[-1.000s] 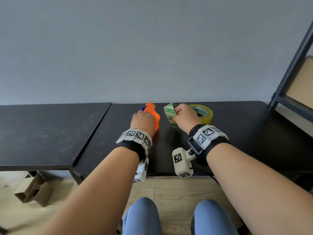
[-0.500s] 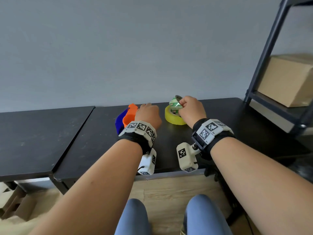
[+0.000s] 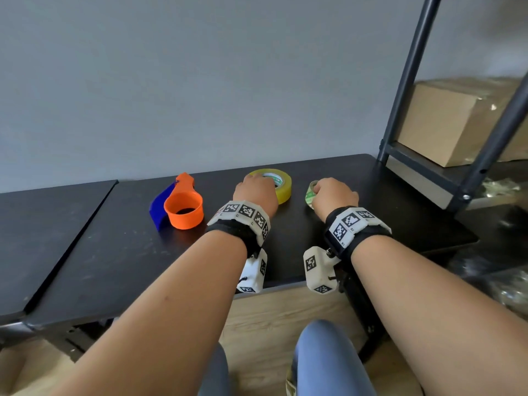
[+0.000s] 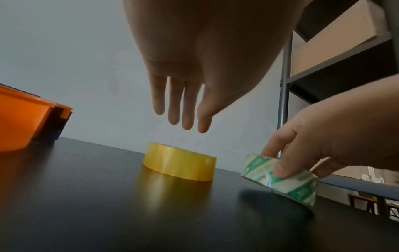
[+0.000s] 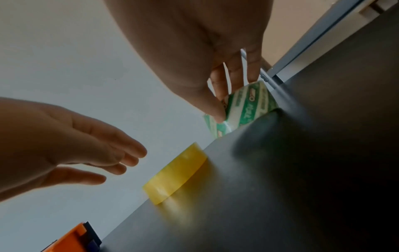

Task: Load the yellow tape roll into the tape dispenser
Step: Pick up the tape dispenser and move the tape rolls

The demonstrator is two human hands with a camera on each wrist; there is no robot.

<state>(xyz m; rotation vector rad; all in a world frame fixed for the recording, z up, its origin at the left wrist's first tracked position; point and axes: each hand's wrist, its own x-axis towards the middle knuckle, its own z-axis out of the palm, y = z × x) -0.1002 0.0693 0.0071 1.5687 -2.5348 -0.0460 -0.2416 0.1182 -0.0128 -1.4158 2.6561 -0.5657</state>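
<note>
While both forearms reach up from the bottom of the head view, the left hand point(image 3: 255, 192) sits at centre frame over the near edge of the yellow tape roll point(image 3: 278, 182), a glossy translucent ring lying flat on the matte black table point(image 3: 120, 252). To its right, the right hand point(image 3: 333, 195) is curled round a green-and-white tape roll point(image 3: 309, 194). Left of centre stands the tape dispenser point(image 3: 180, 205) — smooth orange plastic with a round cup-like hub and a blue blade-shaped side. A dark metal shelf point(image 3: 405, 81) rises at the upper right, holding a cardboard box point(image 3: 445, 121).

From the left wrist camera, the left hand's fingers point(image 4: 172, 102) hang straight and close together above the yellow roll point(image 4: 179, 162) at mid-frame, not touching it — the hand is relaxed and holds nothing. At lower right the other hand point(image 4: 323, 141) pinches the patterned roll point(image 4: 280, 179), tilted with one edge on the tabletop. The dispenser's orange wall point(image 4: 21, 122) fills the left edge.

From the right wrist camera, thumb and fingers point(image 5: 215, 105) grip the green-and-white roll point(image 5: 248, 105) at upper centre; the yellow ring point(image 5: 175, 173) lies lower, near the left hand's spread fingers point(image 5: 121, 153).
</note>
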